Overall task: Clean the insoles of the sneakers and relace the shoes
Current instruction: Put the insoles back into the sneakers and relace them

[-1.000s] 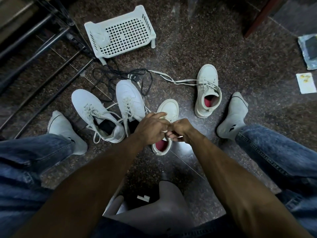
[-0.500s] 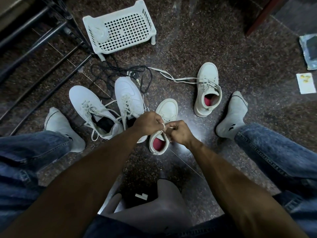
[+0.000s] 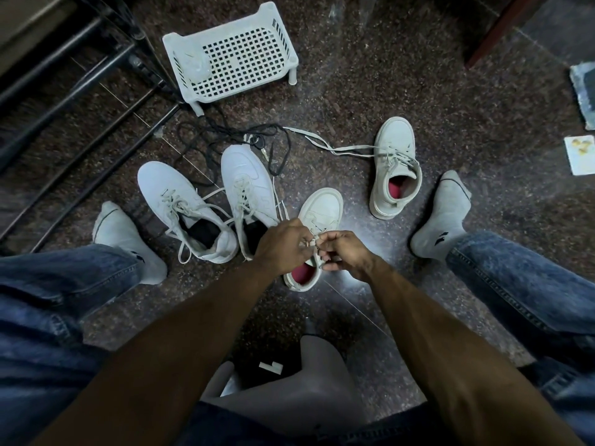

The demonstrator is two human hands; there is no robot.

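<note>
Both hands, left and right, close their grip on the lace; the sneaker lies just beneath.

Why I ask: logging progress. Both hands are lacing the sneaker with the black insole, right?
No. The head view shows both hands on the lace of the sneaker with the red insole, not black.

Person is wearing faded blue denim jeans with visible stitched seams on both legs. Feet are showing light grey ankle socks, each carrying a small dark logo and a thin dark line near the toe. Both forearms are showing bare, no sleeves, watch or rings visible.
</note>
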